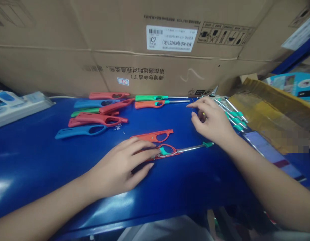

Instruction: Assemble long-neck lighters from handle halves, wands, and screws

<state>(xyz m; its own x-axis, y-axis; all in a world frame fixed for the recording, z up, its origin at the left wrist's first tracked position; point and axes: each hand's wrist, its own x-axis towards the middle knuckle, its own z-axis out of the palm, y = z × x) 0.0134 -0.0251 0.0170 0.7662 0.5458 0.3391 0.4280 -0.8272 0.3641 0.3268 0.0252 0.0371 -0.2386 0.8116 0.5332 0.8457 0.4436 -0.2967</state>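
My left hand lies over an open red gas lighter and grips its handle, which the fingers partly cover. This lighter has a green trigger and a metal tube with a green piece at the tip. Just behind it rests a loose red lighter shell half. My right hand is raised at the right, with curled fingers and thumb and index fingertips slightly apart. A small yellow spot shows inside its curl; the rest of that object is hidden. Beside this hand lie several metal tubes with green ends.
Red, blue and green lighter handles are piled at the left, near small screws. Two lighters with tubes lie at the back. A cardboard box walls the rear. A phone and power strip flank the blue table.
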